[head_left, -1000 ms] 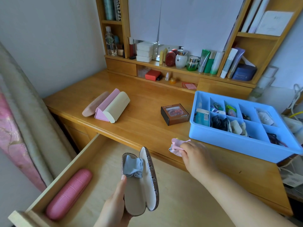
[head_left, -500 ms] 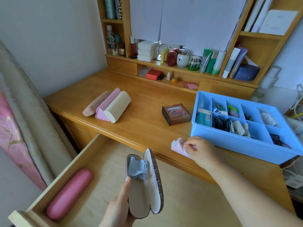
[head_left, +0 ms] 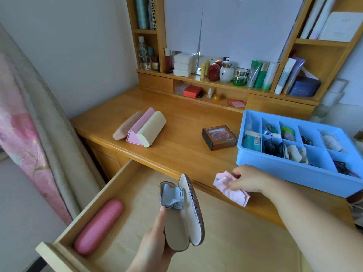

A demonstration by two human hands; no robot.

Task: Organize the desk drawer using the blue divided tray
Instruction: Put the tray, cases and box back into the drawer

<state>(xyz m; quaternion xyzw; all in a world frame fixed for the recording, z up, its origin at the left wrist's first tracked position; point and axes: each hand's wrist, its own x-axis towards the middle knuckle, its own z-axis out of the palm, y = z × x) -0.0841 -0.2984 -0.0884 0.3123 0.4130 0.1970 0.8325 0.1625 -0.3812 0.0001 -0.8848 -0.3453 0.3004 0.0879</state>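
Now blue divided tray (head_left: 290, 171) is sitting on desktop at right, part-filled. Right hand (head_left: 253, 181) is pinching pink cloth (head_left: 229, 188), lifted since a sec ago, prob. heading w/ it to open glasses case (head_left: 181, 211) gripped in left hand (head_left: 155, 240) over drawer (head_left: 110, 195).

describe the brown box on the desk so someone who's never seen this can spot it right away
Start at the blue divided tray on the right of the wooden desktop. Just left of it, apart from it, sits the small box. It is the only dark brown item on the desktop, with a clear window on top showing something red.
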